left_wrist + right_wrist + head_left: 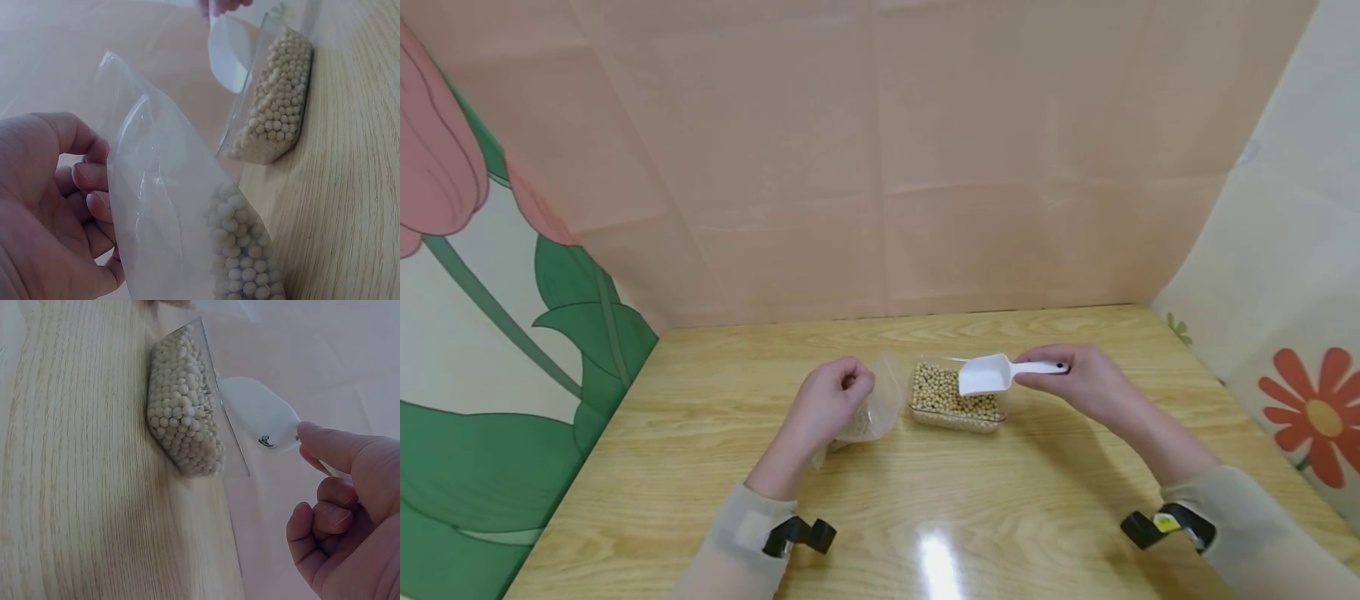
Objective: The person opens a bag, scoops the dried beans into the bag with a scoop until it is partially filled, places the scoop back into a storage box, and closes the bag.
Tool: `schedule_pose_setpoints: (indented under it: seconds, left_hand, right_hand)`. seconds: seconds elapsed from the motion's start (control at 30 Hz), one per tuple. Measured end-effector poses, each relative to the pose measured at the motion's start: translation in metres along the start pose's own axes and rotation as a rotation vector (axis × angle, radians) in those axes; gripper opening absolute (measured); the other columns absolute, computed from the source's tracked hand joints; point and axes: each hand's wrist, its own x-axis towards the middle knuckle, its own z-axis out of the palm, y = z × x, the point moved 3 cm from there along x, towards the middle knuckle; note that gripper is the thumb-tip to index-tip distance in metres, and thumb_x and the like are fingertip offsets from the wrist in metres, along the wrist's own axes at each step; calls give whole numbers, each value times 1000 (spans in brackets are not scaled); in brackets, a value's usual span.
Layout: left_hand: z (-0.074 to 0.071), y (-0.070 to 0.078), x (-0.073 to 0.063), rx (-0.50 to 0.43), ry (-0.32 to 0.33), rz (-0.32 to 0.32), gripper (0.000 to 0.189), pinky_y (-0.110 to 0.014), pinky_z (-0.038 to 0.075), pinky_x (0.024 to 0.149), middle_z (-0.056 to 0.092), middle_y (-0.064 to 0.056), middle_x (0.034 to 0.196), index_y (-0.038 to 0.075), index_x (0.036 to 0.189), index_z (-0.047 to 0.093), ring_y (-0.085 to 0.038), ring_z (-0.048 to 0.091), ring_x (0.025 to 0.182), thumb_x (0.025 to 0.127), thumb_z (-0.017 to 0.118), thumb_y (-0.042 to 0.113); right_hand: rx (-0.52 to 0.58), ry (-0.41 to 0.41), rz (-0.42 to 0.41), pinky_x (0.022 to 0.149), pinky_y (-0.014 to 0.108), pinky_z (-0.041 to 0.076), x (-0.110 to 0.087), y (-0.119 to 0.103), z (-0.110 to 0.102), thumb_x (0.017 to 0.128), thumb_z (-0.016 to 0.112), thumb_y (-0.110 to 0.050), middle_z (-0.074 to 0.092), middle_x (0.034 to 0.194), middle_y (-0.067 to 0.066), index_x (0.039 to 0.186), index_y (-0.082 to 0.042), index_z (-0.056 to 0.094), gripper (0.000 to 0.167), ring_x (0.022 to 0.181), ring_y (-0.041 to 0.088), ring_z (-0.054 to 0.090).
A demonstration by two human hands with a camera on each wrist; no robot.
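Observation:
My left hand (838, 392) pinches the upper edge of a clear plastic bag (156, 187). Pale round beads or beans (244, 262) lie in the bag's lower part. To the bag's right stands a clear rectangular container (957, 422) full of the same pale balls (181, 406). My right hand (1086, 379) grips the handle of a white scoop (987, 375) between thumb and fingers. The scoop's blade hangs over the container's right half, and the head view shows no balls in it. Whether the blade touches the balls, I cannot tell.
Everything stands on a wood-grain table (700, 467). A pink sheet (880, 167) rises behind its far edge. Flower-patterned panels (1300, 400) flank the table on both sides. Each forearm wears a black wrist mount (797, 533).

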Motion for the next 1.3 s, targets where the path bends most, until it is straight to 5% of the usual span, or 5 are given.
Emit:
schedule_pose_setpoints:
  seconds: [1.3]
  left_hand:
    - [-1,0,1,-7,0,-9,28,-31,37,57,47,3,68,14,82,64,-15,43,59,109,61,21]
  right_hand:
    - [-97,-51,-59,71,35,51,16,-6,5,97,87,-38,79,106,3,118,-13,83,33,88,22,64]
